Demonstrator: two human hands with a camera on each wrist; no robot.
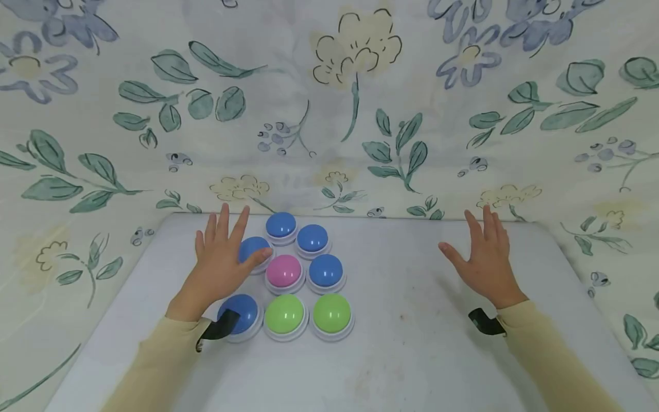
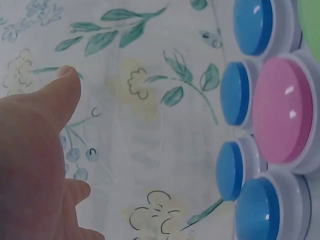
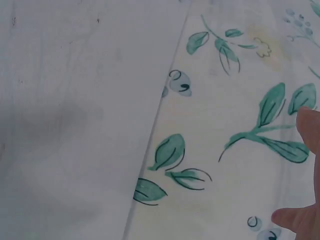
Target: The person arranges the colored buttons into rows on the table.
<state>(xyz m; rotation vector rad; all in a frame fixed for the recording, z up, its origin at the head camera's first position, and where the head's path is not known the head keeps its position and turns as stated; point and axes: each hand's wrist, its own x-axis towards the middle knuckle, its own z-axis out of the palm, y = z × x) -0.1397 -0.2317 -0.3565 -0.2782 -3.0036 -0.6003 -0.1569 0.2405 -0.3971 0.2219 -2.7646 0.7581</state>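
Observation:
My left hand point(image 1: 218, 269), fingers spread, hovers over the left side of a group of round push buttons with white bases. Its thumb overlaps a blue button point(image 1: 252, 250) in the head view. Beside that hand are a pink button point(image 1: 284, 270), two green buttons, one left point(image 1: 284, 314) and one right point(image 1: 332, 313), and several more blue buttons, such as the rearmost one point(image 1: 280, 225). The left wrist view shows the pink button point(image 2: 282, 110) large, apart from the thumb. My right hand point(image 1: 486, 260) is held with straight fingers above the right of the table, holding nothing.
The white table point(image 1: 401, 366) has small dark specks. Cloth with a flower and leaf pattern point(image 1: 288, 160) rises behind its far edge and spreads along both sides. Black straps point(image 1: 486, 322) sit at both wrists, over yellow sleeves point(image 1: 546, 355).

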